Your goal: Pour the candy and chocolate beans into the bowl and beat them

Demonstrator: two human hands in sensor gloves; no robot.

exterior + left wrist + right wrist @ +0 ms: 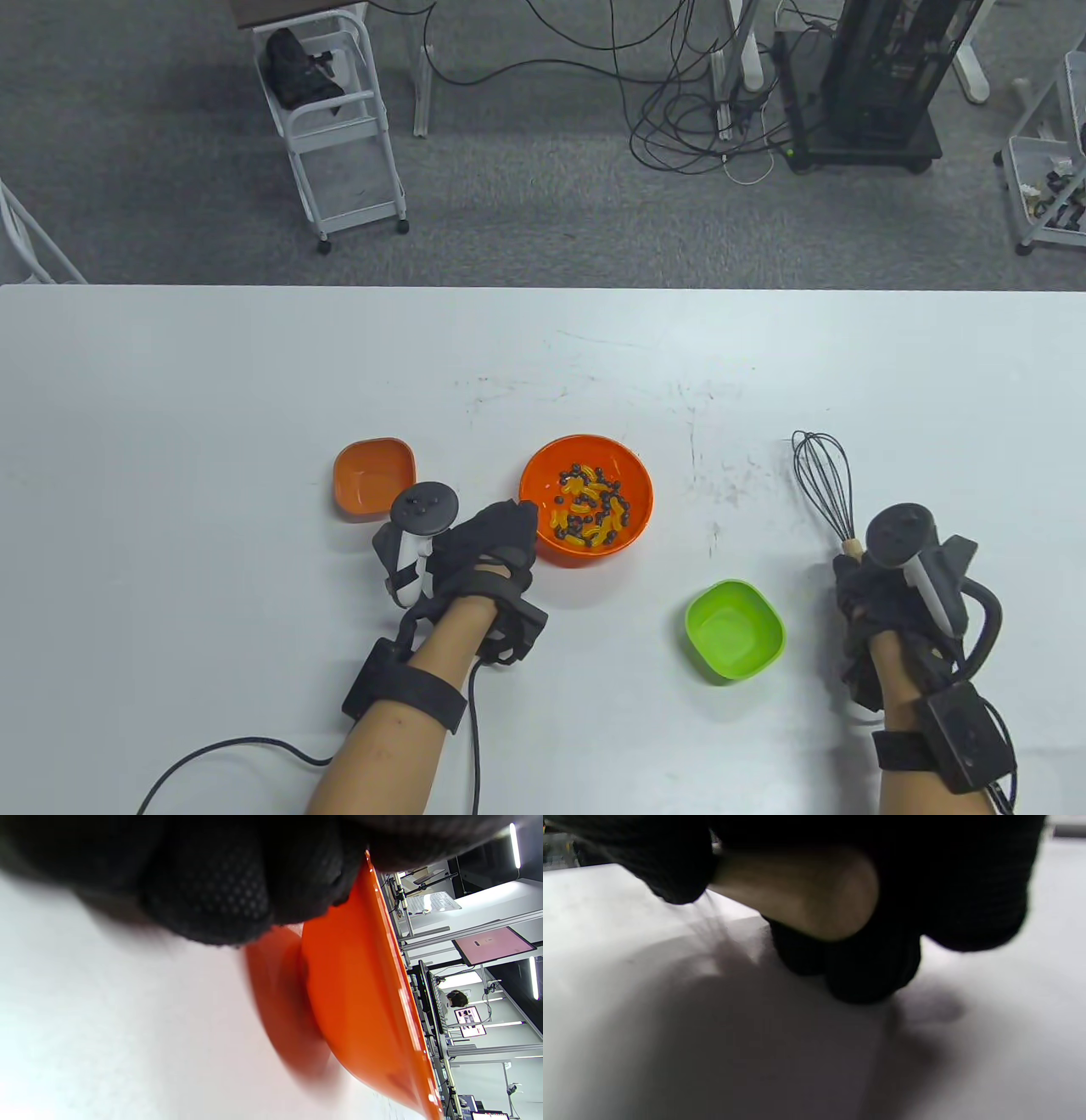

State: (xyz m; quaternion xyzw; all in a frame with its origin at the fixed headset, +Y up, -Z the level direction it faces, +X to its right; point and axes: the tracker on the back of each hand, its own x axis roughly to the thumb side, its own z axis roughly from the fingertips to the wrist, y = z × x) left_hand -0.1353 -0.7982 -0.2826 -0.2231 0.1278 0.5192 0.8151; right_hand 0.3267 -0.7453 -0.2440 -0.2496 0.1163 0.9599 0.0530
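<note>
The round orange bowl (585, 499) sits near the middle of the white counter (212, 399), and it is loaded: yellow candy (585, 531) and dark chocolate beans (612, 503) lie mixed together across its bottom. The left hand (488, 548) is right at the bowl's 8 o'clock, gloved fingertips on the rim; the left wrist view shows the glove against the orange rim (373, 955), though it's too close and dark to tell whether the fingers curl over it or just press.

Over at the bowl's 9 o'clock, just beside the left hand's tracker, a small orange dish (373, 475) stands upright with nothing in it. At the bowl's 5 o'clock, well apart, a small green dish (734, 630) is the same.

Far out at 3 o'clock, the right hand (874, 586) is wrapped around the wooden handle (801, 893) of the whisk (825, 484). The black wire head points toward 12 o'clock, low over the counter. The right wrist view confirms it: fingers curled tight round that pale handle, just above the counter.
</note>
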